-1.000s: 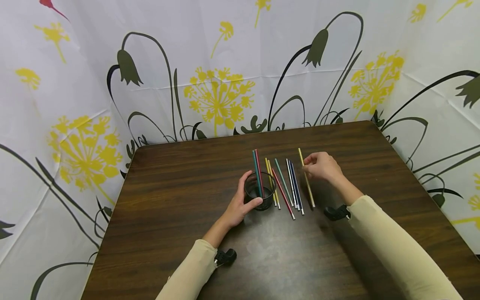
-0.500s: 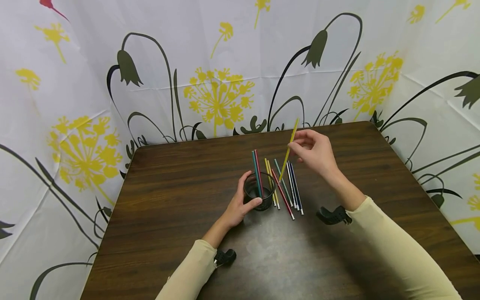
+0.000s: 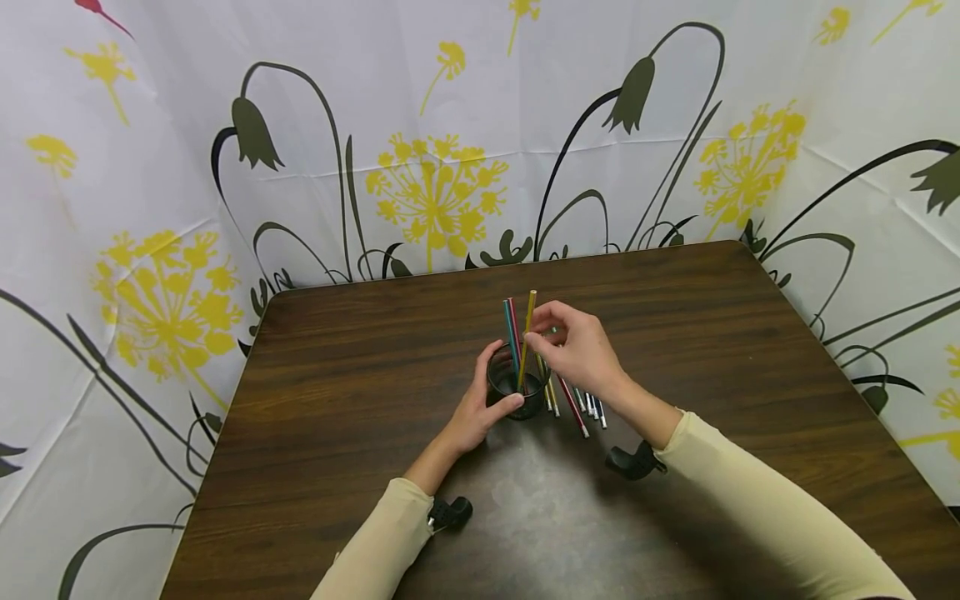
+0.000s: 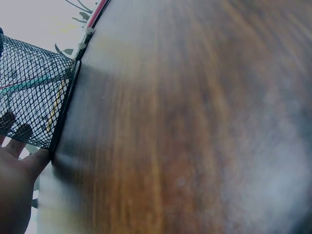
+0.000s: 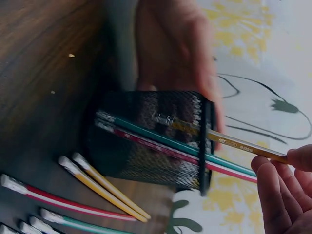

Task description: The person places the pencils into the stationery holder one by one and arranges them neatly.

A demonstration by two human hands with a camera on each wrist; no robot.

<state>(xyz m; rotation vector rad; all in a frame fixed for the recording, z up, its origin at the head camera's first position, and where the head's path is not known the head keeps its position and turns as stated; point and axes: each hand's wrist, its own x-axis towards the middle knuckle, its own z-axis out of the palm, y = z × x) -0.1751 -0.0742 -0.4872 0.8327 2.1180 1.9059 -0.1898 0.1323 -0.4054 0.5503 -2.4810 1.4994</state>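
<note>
My left hand (image 3: 474, 412) grips a black mesh pencil cup (image 4: 29, 83) from its left side, thumb at the near side. The cup stands upright on the table. A green pencil (image 5: 180, 144) and a red pencil (image 5: 161, 147) lean inside it, eraser ends down. Above the rim, my right hand (image 3: 581, 348) pinches a yellow pencil (image 5: 231, 142) near its upper end. Its eraser end is down inside the cup, seen through the mesh in the right wrist view.
Right of the cup lie several loose pencils: two yellow ones (image 5: 97, 187), a red one (image 5: 73, 201), a green one (image 5: 85, 225) and others partly hidden under my right hand. The brown table (image 3: 360, 367) backs onto a flower-print curtain (image 3: 435, 100).
My right hand has picked the yellow pencil up from the right end of the row, carried it left and lowered its eraser end into the cup. My left hand has stayed put.
</note>
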